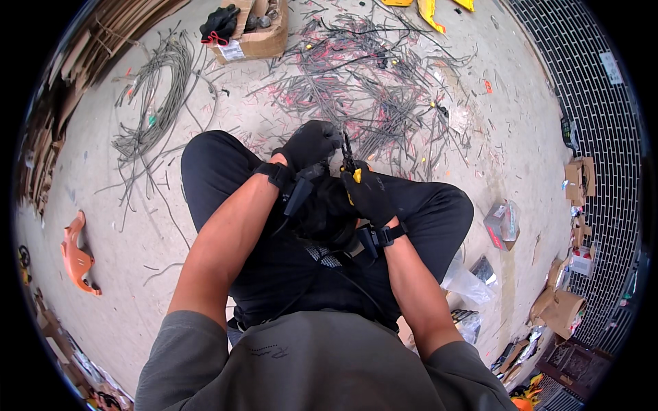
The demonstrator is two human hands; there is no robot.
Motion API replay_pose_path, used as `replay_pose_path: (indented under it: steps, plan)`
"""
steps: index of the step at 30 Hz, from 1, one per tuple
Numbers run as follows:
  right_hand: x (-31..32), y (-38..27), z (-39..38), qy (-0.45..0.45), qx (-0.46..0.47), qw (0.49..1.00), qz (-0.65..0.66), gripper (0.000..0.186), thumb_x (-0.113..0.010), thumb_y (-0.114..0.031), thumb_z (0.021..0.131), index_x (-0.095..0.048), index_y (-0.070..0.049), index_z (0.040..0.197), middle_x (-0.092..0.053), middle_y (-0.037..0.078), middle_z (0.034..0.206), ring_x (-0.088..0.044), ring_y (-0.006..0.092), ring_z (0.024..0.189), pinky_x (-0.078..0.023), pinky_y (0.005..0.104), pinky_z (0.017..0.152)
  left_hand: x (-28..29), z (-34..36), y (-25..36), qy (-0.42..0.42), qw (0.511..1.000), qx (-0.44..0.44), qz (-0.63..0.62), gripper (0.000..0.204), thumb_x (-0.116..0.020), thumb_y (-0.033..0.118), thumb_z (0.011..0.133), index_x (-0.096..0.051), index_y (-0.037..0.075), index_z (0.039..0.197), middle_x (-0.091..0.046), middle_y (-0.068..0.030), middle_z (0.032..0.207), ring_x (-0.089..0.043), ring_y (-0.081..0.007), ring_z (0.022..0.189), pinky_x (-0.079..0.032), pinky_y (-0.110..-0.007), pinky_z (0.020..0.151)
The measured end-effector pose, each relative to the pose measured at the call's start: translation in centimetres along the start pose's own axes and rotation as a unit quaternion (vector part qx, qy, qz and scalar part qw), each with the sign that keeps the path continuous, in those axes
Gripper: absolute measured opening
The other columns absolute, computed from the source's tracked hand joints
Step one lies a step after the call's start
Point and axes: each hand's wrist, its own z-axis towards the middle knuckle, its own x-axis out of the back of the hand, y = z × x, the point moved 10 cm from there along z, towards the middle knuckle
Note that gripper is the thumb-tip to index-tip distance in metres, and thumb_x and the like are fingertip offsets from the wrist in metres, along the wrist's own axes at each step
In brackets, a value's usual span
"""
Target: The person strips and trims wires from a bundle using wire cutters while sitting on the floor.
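My right hand (pixel 373 197), in a black glove, is closed around a hand tool like pliers or wire cutters (pixel 347 152) with dark jaws and yellow on its handles. The tool points away from me above my lap. Close to its left side, my left hand (pixel 310 145), gloved too, has its fingers curled together by the jaws. Whatever it pinches is too small and dark to make out. Ahead of both hands, a loose heap of short cut cable pieces (pixel 391 103), grey and pink-red, spreads over the floor.
A coil of grey cable (pixel 154 103) lies front left, beside a cardboard box (pixel 264 42) topped with a black glove (pixel 221 22). An orange plastic part (pixel 75 253) rests at left. Right of my knee are a small box (pixel 502 225) and plastic bags (pixel 469 286). A grated shutter (pixel 603 137) borders the right.
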Motion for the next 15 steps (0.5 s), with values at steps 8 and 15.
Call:
replay_pose_path:
  steps: [8, 15]
  plan:
    - [0.59, -0.40, 0.28, 0.018, 0.005, 1.000, 0.007, 0.034, -0.061, -0.002, 0.079, -0.061, 0.001, 0.113, -0.057, 0.026, 0.110, -0.058, 0.0394, 0.094, -0.049, 0.0448, 0.075, -0.16, 0.22, -0.18, 0.005, 0.999, -0.026, -0.030, 0.022, -0.062, 0.019, 0.084, -0.063, -0.002, 0.078, -0.060, -0.0116, 0.064, -0.055, -0.0186, 0.059, -0.045, -0.036, 0.060]
    - [0.37, -0.66, 0.31, 0.004, 0.016, 1.000, -0.007, 0.035, -0.061, 0.000, 0.078, -0.060, 0.002, 0.113, -0.056, 0.026, 0.109, -0.056, 0.0391, 0.095, -0.048, 0.0441, 0.077, -0.19, 0.20, -0.14, -0.002, 1.000, -0.013, -0.018, 0.022, -0.061, 0.018, 0.085, -0.063, -0.002, 0.078, -0.060, -0.0113, 0.064, -0.056, -0.0180, 0.059, -0.045, -0.035, 0.060]
